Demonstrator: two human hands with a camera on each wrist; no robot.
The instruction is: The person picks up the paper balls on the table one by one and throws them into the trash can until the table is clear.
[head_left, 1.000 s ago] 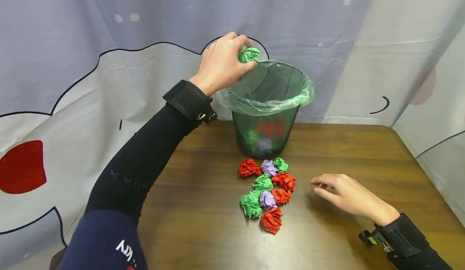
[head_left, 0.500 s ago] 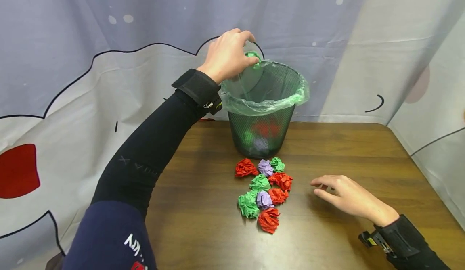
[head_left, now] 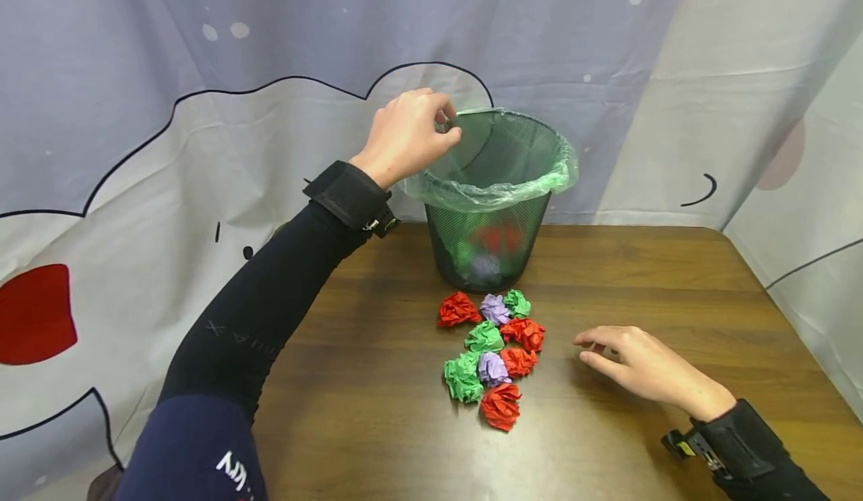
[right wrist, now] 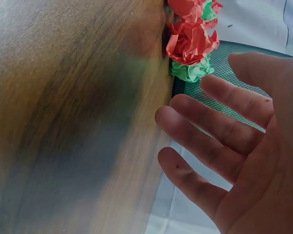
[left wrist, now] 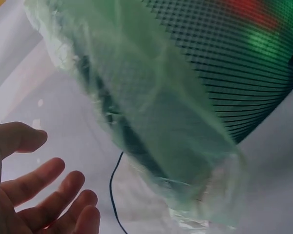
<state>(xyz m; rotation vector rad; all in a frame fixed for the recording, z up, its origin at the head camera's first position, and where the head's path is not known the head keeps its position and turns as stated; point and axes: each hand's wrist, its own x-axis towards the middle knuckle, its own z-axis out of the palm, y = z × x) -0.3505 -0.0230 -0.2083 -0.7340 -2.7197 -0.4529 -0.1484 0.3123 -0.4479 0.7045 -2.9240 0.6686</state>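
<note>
left hand (head_left: pixel 407 134) positioned by the top of mesh bin (head_left: pixel 488 220), nothing gripped, fingers loosely bent. right hand (head_left: pixel 647 370) held over table (head_left: pixel 364 396), also empty. nine paper balls (head_left: pixel 484 337) clustered on table in front of bin; more seen through its mesh.

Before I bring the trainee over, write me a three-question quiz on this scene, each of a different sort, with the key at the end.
1. How many purple paper balls lie on the table in front of the bin?
2. True or false: the left hand holds nothing.
3. Choose one. The bin's liner is:
A) red
B) green
C) purple

Key: 1. Two. 2. True. 3. B.
</note>
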